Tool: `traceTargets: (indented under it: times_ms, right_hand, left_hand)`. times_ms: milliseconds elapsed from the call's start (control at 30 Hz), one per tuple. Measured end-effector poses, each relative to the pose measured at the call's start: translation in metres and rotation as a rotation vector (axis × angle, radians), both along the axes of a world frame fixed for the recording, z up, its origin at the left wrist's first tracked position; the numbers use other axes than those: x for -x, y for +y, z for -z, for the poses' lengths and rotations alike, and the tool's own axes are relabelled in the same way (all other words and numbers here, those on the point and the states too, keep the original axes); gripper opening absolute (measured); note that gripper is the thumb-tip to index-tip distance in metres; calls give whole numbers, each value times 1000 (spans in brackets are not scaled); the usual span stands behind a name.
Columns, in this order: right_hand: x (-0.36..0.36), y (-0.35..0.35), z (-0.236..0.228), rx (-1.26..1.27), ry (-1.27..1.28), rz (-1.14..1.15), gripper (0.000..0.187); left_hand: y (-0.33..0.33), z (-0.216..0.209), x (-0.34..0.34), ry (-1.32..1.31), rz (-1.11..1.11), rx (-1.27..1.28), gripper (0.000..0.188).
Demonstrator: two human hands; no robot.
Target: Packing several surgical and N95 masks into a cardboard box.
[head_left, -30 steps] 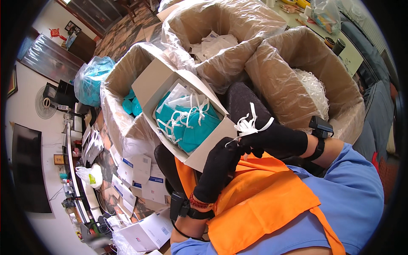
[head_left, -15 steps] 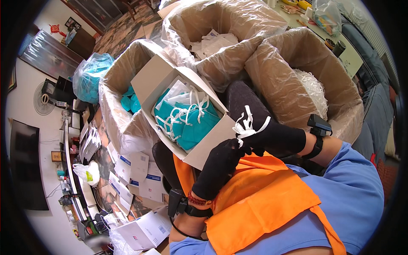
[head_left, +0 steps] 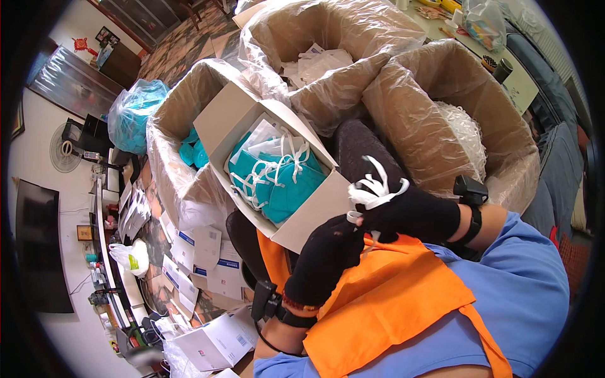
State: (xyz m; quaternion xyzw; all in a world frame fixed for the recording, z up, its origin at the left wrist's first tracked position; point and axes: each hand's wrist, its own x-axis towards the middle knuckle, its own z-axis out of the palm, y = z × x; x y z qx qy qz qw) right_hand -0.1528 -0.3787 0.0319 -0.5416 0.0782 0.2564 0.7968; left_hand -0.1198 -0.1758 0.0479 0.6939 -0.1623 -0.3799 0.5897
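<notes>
My right hand (head_left: 413,211), in a black glove, is closed around a bunch of white elastic straps (head_left: 377,190) whose loops stick up above the fingers. My left hand (head_left: 331,249), gloved in black too, touches it from the left, its fingers closed on a white strap (head_left: 353,217). A loose strap end hangs below the fingertips. Just beyond the hands, an open cardboard box (head_left: 312,211) leans at a tilt over my lap. Inside lie several teal face masks (head_left: 287,189) with white straps, along with white packets (head_left: 263,135).
Three plastic-lined cartons surround the box: left (head_left: 173,138) with teal masks, middle (head_left: 340,94) with white packets, right (head_left: 409,101) with a heap of white straps (head_left: 463,135). A bag of teal items (head_left: 137,116) stands far left. Flattened white cartons (head_left: 211,264) litter the floor.
My hands have drawn slightly apart, the right one shifting right and turning. A strap now shows between the fingertips, and the bunch's loops have fanned upward. The box and its masks have stayed put.
</notes>
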Motion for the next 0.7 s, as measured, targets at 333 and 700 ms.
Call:
traceTargets:
  times_ms: [333,700]
  right_hand:
    - [5,-83,-12,159,-758,434,34]
    - [-5,-33,-20,92,-740,301,34]
  left_hand:
    - [83,26,-26,499,-510,851,21]
    - [-9,17,-22,65,-39,150,29]
